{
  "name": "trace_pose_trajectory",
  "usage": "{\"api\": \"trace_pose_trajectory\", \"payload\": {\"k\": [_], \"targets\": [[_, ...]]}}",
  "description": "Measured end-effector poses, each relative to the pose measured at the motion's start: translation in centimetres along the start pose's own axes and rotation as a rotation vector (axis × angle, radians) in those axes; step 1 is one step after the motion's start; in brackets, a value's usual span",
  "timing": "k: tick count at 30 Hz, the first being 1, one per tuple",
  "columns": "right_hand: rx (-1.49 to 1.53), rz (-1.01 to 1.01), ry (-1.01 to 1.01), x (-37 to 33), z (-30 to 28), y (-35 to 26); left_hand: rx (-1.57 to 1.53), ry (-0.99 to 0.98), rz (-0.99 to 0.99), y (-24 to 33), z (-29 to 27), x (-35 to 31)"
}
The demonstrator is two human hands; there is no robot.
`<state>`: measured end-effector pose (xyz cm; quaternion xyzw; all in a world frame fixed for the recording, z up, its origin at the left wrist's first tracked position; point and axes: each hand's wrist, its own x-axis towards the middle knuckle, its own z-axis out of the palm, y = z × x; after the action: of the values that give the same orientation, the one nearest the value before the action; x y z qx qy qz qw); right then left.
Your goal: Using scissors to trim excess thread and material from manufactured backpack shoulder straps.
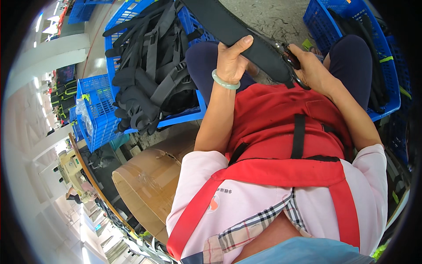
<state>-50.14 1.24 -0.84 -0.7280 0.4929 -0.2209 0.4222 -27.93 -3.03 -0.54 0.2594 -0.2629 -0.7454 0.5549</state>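
Observation:
A long black padded strap (263, 53) runs from the upper edge down to the red apron over my lap. My left hand (233, 64), with a pale green bangle on its wrist, grips the strap's near side, thumb laid along the top. At the strap's lower end my right hand (313, 70) is closed round what look like scissors (290, 58), with dark loop handles and a metal part. Their blades are mostly hidden, so I cannot tell whether they touch the strap's edge.
A blue crate (201, 94) heaped with black straps and buckles (154, 66) stands left of my knees. Another blue crate (323, 22) with black pieces is at the right. A cardboard box (147, 180) sits by my left elbow. Dark thread scraps litter the floor (281, 17).

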Motion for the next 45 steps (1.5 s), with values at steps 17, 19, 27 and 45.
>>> {"api": "trace_pose_trajectory", "payload": {"k": [17,19,27,45], "targets": [[0.042,-0.044,-0.06,-0.2,-1.4,-1.1,-0.017,-0.103,-0.053,0.2,-0.7,0.1],[0.062,-0.053,-0.056,0.0,-0.9,-0.7,-0.005,-0.091,-0.039,0.0,-0.7,0.1],[0.085,-0.071,0.083,0.0,-0.4,-0.9,-0.037,-0.081,-0.049,0.3,-1.5,0.0],[-0.025,-0.031,0.047,0.4,0.3,-0.7,-0.017,-0.079,-0.028,0.1,-0.8,0.3]]}}
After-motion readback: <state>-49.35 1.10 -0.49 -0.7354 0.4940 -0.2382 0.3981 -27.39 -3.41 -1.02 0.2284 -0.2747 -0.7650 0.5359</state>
